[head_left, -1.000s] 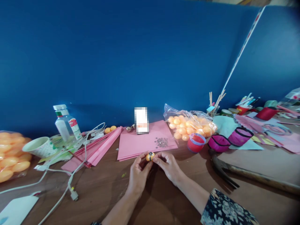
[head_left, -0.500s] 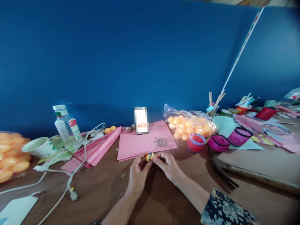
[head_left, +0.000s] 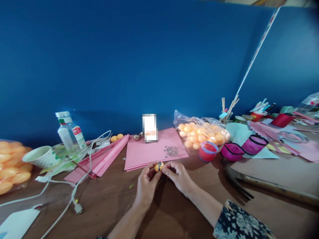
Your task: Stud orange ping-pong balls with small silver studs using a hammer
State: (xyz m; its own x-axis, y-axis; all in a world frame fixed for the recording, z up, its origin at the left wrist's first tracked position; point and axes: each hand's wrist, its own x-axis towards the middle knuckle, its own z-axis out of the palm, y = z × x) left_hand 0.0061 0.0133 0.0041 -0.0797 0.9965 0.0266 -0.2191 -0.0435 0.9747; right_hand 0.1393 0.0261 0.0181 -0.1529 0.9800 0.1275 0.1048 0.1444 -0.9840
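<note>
A small orange ball [head_left: 159, 166] with a dark band and shiny bits on it is pinched between both my hands just above the brown table [head_left: 159, 212]. My left hand [head_left: 147, 184] grips it from the left with thumb and fingers. My right hand [head_left: 178, 176] pinches it from the right with its fingertips. Right behind the ball lies a stack of pink paper [head_left: 152, 151] with a small heap of silver sequins [head_left: 171, 151] on it.
A clear bag of orange balls [head_left: 203, 132] sits behind a red cup [head_left: 208, 151] and two magenta cups [head_left: 233, 152]. A hammer [head_left: 249, 187] lies at right. At left are a water bottle [head_left: 69, 132], a paper cup [head_left: 41, 156], white cables [head_left: 74, 186] and folded pink strips [head_left: 104, 159].
</note>
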